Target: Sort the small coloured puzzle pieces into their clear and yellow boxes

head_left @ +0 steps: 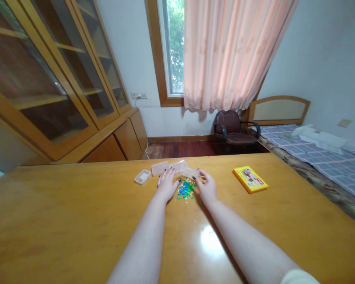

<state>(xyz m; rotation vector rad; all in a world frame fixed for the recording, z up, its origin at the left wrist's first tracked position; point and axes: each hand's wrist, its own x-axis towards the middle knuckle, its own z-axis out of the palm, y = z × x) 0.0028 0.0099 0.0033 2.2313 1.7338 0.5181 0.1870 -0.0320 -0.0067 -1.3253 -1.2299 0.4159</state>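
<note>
A small heap of blue, green and pale yellow toy bricks (pixel 185 189) lies loose on the wooden table (pixel 77 221). My left hand (pixel 167 186) rests just left of the heap with its fingers spread, the fingertips near the edges of two clear plastic boxes, one box (pixel 159 169) at the left and another box (pixel 179 166) beside it. On the heap's right, my right hand (pixel 207 187) has its thumb and fingers closed at the end of a third clear box (pixel 189 172), just behind the bricks. A smaller clear case (pixel 142 177) sits farther left.
A yellow picture box (pixel 250 178) lies to the right on the table. Beyond the far edge stand a brown armchair (pixel 233 128) and a bed (pixel 322 150). A glass-door cabinet (pixel 77 79) is on the left, and a pink curtain (pixel 225 51) hangs at the window.
</note>
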